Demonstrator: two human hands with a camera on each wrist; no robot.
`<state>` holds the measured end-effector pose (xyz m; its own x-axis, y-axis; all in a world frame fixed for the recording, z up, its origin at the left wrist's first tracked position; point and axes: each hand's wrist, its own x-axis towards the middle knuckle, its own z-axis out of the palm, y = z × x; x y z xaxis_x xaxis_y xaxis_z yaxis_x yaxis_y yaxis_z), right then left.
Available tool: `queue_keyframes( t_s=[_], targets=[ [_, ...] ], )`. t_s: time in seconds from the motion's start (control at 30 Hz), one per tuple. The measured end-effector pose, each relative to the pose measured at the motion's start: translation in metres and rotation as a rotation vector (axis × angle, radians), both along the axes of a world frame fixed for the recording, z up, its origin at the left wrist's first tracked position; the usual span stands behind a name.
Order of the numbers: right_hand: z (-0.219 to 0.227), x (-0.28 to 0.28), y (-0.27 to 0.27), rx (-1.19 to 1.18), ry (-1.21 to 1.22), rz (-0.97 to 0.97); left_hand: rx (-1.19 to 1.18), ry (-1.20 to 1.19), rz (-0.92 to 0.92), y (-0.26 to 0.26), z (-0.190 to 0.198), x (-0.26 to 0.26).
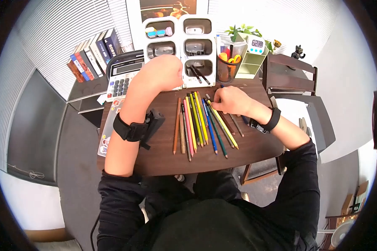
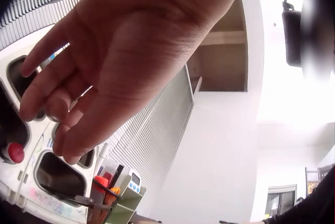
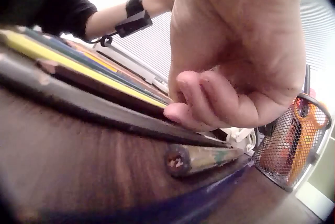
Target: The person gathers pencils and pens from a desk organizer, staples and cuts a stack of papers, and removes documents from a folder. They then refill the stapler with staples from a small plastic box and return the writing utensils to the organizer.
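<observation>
My left hand point(image 1: 165, 72) hovers in front of the white organizer point(image 1: 198, 36), overlapping its lower left compartment. In the left wrist view its fingers are loosely bent and nothing shows between them. My right hand point(image 1: 232, 100) is at the far ends of a row of coloured pencils, among them a blue pencil point(image 1: 210, 127) and a pink pencil point(image 1: 188, 125). In the right wrist view its curled fingers point(image 3: 212, 101) touch down by a yellow pencil point(image 3: 89, 69) and a grey pencil point(image 3: 84, 96). Thumb and index finger are hidden, so I cannot tell whether they pinch one.
Two black sticks point(image 1: 203, 76) lean in the organizer's lower right compartment. Behind the right hand stand a mesh cup point(image 1: 227, 73) with orange-handled scissors and a digital clock point(image 1: 256, 44). A calculator point(image 1: 120, 85) and a sticker-covered item point(image 1: 107, 138) lie at the table's left.
</observation>
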<state>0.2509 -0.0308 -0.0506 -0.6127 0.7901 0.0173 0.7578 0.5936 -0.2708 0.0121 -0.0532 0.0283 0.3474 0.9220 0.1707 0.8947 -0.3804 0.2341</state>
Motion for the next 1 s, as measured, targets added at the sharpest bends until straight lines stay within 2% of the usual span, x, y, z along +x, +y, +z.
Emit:
queue_keyframes(
  t_s=[0.07, 0.1, 0.17, 0.2, 0.3, 0.37, 0.43, 0.5, 0.63, 0.7, 0.77, 0.8, 0.93, 1.0],
  targets=[
    [0.005, -0.003, 0.004, -0.098, -0.014, -0.005, -0.035, 0.171, -0.041, -0.001, -0.002, 0.004],
    [0.006, -0.004, 0.006, -0.187, -0.035, -0.013, -0.040, 0.180, -0.037, -0.002, -0.007, 0.005],
    [0.003, -0.005, 0.011, -0.205, -0.017, 0.025, -0.115, 0.264, -0.101, -0.011, -0.017, 0.003],
    [0.002, -0.006, 0.012, -0.264, 0.001, 0.012, -0.164, 0.308, -0.039, -0.020, -0.018, 0.009],
    [0.005, -0.007, 0.012, -0.327, 0.031, 0.010, -0.258, 0.290, -0.058, -0.026, -0.046, 0.001],
    [0.012, -0.003, 0.010, -0.462, 0.149, 0.014, -0.276, 0.324, -0.022, -0.028, -0.058, -0.005],
    [0.028, 0.005, 0.007, -0.516, 0.195, 0.018, -0.291, 0.352, 0.010, -0.030, -0.063, -0.010],
    [0.055, 0.011, 0.002, -0.610, 0.381, -0.034, -0.224, 0.238, 0.001, -0.032, -0.064, -0.012],
    [0.091, 0.020, 0.010, -0.161, 0.727, -0.076, -0.230, 0.348, 0.034, -0.027, -0.067, -0.009],
    [0.098, 0.014, 0.010, -0.104, 0.752, -0.125, -0.225, 0.334, 0.069, -0.021, -0.069, -0.007],
    [0.076, 0.002, 0.025, 0.330, 0.825, -0.078, -0.208, 0.315, 0.088, -0.018, -0.074, -0.004],
    [0.071, -0.004, 0.024, 0.334, 0.743, -0.120, -0.193, 0.294, 0.105, -0.016, -0.076, -0.004],
    [0.033, -0.017, 0.037, 0.414, 0.492, 0.004, -0.111, 0.246, 0.086, -0.009, -0.082, -0.009],
    [0.020, -0.019, 0.040, 0.414, 0.415, 0.053, -0.227, 0.143, 0.053, -0.002, -0.078, -0.012]
  ],
)
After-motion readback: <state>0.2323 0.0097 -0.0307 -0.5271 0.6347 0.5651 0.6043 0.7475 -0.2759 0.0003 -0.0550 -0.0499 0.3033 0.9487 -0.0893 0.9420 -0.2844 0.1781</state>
